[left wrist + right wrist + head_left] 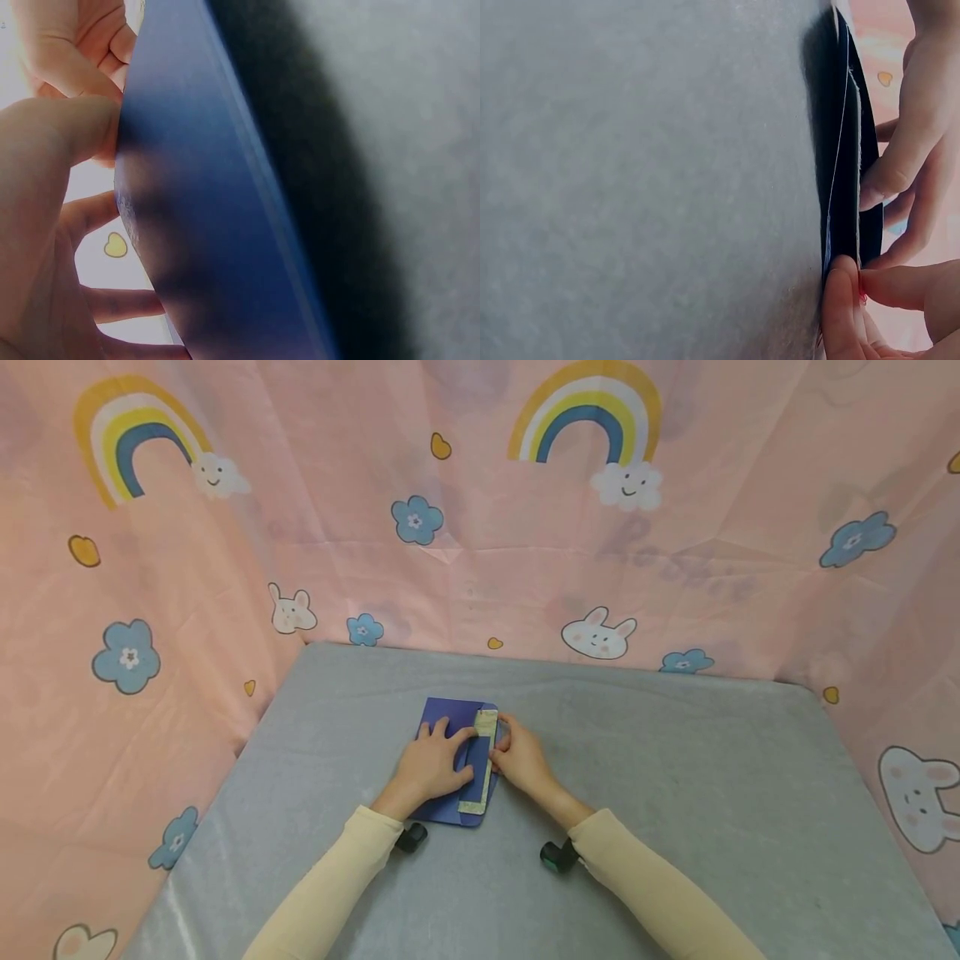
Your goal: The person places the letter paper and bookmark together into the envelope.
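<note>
A flat blue paper cover (453, 710) lies on the table. Along its right side sits a narrow panel with a pale green patterned border (487, 722) and a blue middle. My left hand (429, 766) rests on the cover with its fingers spread, thumb and index fingertip at the panel. At the right edge, my right hand (525, 760) pinches the layered edge between thumb and fingers. In the right wrist view the layers (845, 165) stand slightly apart, and the right fingertips (841, 289) grip their near end. Part of the panel's right edge is hidden by the right hand.
Grey cloth covers the table (675, 793). Behind it and at both sides hangs a pink curtain (487, 577) printed with rainbows, flowers and rabbits. A small black wrist camera (558, 856) sits below the right sleeve, another (412, 837) beside the left sleeve.
</note>
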{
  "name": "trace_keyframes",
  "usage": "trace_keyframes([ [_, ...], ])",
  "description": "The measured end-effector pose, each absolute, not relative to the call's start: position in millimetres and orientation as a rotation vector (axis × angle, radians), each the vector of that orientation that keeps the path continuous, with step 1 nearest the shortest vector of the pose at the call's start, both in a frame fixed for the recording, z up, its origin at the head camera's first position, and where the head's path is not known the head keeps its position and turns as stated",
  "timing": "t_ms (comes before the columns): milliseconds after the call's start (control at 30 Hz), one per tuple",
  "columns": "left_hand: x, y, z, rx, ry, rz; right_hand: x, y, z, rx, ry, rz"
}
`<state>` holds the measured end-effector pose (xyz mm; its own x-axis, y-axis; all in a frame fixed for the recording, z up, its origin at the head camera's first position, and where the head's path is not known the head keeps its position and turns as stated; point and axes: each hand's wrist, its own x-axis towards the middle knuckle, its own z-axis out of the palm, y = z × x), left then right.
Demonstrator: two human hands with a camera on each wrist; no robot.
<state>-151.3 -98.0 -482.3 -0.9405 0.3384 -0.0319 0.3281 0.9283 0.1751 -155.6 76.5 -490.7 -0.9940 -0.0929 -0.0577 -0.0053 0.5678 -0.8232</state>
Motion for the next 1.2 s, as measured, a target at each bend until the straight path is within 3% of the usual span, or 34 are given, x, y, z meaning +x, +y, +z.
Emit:
trace_keyframes([
  [1200, -151.3, -98.8, -482.6, 0.529, 3.026, 0.281, -155.1, 68.7, -485.1, -0.109, 2.960, -1.192],
])
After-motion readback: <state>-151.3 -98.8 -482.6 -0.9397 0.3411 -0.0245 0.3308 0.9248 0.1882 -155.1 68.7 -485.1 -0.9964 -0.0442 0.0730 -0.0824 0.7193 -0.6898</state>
